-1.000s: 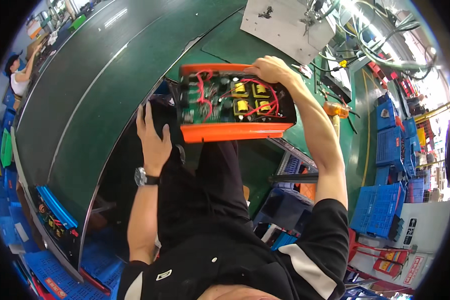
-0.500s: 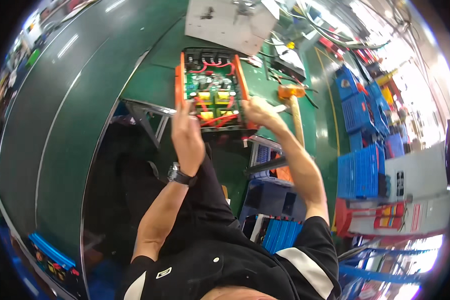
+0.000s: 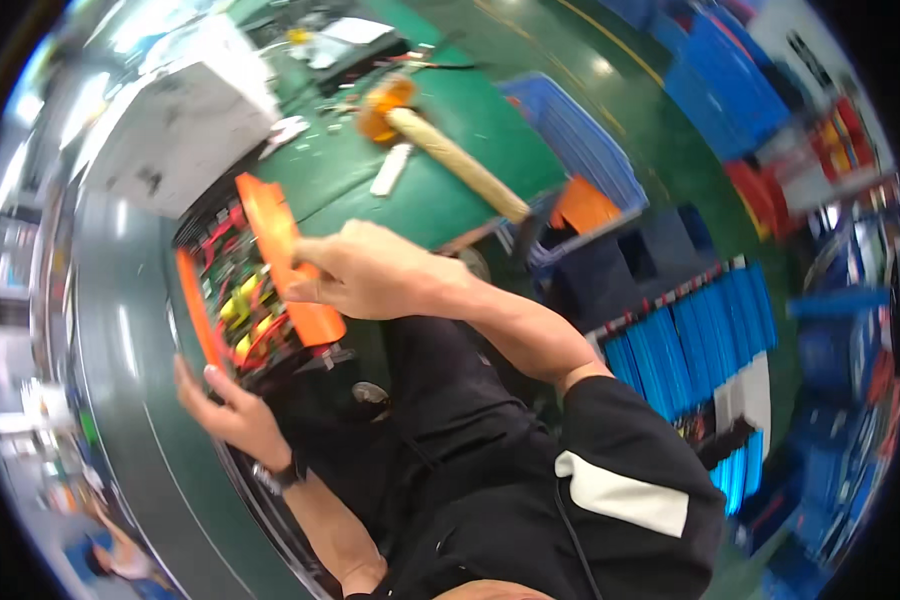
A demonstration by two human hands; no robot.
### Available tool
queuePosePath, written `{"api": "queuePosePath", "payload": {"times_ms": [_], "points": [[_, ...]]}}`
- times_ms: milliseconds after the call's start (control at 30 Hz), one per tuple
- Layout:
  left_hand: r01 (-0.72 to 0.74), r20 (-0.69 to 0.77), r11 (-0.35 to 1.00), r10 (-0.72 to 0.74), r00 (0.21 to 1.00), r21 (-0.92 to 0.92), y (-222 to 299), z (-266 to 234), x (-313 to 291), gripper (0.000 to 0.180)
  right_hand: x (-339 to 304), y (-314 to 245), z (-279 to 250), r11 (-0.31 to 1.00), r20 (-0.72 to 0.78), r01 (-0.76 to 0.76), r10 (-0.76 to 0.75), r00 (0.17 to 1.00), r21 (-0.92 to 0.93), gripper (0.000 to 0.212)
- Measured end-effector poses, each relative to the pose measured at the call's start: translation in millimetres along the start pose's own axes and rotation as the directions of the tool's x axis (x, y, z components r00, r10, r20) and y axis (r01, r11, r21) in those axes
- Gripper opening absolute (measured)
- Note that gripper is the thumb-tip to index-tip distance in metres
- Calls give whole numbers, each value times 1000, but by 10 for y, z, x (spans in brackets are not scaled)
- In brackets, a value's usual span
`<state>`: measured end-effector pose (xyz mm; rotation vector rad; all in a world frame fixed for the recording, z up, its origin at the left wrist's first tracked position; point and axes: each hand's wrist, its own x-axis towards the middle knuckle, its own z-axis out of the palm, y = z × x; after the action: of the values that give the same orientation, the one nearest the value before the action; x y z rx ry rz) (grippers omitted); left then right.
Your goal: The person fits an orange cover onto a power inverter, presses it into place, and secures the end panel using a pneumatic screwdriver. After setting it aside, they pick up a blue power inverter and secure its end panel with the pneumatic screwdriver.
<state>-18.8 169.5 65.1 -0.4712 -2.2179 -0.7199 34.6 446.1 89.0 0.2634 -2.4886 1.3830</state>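
An open electronics unit with a circuit board, yellow parts and red wires inside lies at the left end of the green bench. Orange side panels flank it. At the right orange side panel, my right hand is curled, thumb and forefinger against the panel. The fingertips are partly blurred. My left hand is open, fingers spread, beside the unit's near left corner. Whether it touches the left orange panel I cannot tell. A mallet with an orange head lies to the right of the unit.
Behind the unit stands a large whitish box. A white strip lies near the mallet on the green bench. Beyond the bench's right edge are a blue basket and a row of blue panels. Another person appears far left.
The whole view has swung, so the unit now appears farther left and tilted. My left hand has come away from the panel with fingers spread. My right hand remains at the right panel.
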Motion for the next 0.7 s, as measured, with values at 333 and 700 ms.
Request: {"api": "queuePosePath", "payload": {"times_ms": [333, 700], "points": [[-397, 612, 710, 704, 361, -582, 2364, 1109, 597, 58, -1729, 2773, -1958, 823, -810, 317, 547, -213, 472, 33], [-451, 472, 349, 860, -194, -821, 3349, 3373, 500, 32, -1477, 5478, -496, 352, -386, -535, 921, 52, 768, 43]]}}
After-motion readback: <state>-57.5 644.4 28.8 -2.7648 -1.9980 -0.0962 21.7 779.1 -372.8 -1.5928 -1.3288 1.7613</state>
